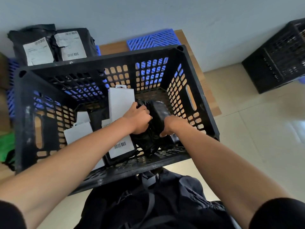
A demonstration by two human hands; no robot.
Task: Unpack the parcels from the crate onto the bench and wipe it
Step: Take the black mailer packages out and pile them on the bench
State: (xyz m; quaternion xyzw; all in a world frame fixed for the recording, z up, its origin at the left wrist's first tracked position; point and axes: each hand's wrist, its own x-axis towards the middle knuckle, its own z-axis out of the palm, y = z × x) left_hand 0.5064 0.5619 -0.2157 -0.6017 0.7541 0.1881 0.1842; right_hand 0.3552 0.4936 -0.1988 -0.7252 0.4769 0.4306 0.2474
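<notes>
Black plastic-wrapped parcel low in the crate's right half, centre of frame, gripped from both sides. Left hand curled over its upper-left end, fingers bent round the wrap. Right hand clamped on its right flank, thumb tucked under near the lower edge, fingers hidden behind the parcel. Both grips tight on the same parcel.

Just left of it, tall white carton leaning upright, barcode at its bottom end, partly behind the left wrist. Further left, smaller white carton lying tilted, with another dark packet between the two.

All inside black perforated crate, filling mid-frame, slot handles on left and right walls. Crate on wooden bench, visible at right edge and through the holes.

Upper left of frame: two black parcels with white shipping labels, standing side by side behind the crate. Blue slatted panel top centre on the bench. Second black crate upper right on the tiled floor. Green item at left edge.
</notes>
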